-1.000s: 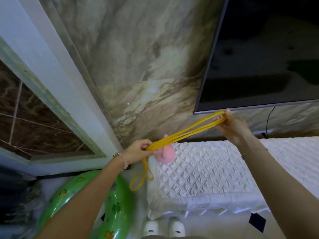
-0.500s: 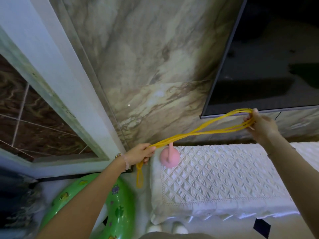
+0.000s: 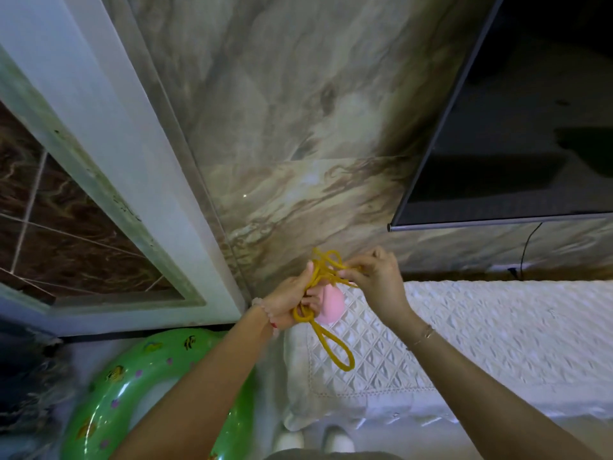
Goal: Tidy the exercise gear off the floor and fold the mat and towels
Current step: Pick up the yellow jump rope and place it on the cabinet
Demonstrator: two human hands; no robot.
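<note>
Yellow exercise band (image 3: 320,272) is bunched in both hands just above the left end of a white quilted cover (image 3: 481,327). The left hand (image 3: 292,300) curls tightly round its strands and the right hand (image 3: 374,277) pinches the gathered loops, with one loop dangling over the cover.

Pink object (image 3: 331,307) half behind L grip (image 3: 288,302), TV (image 3: 530,127) cut by R edge, swim ring (image 3: 102,400) by btm.

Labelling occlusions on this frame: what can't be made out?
Head view only.
Hidden: pink object, mostly behind left hand; identity unclear.
Bunched: yellow cord between left hand and right hand; knotted or looped, cannot tell.
Cut off: green inflatable ring, by bottom edge and left forearm.
</note>
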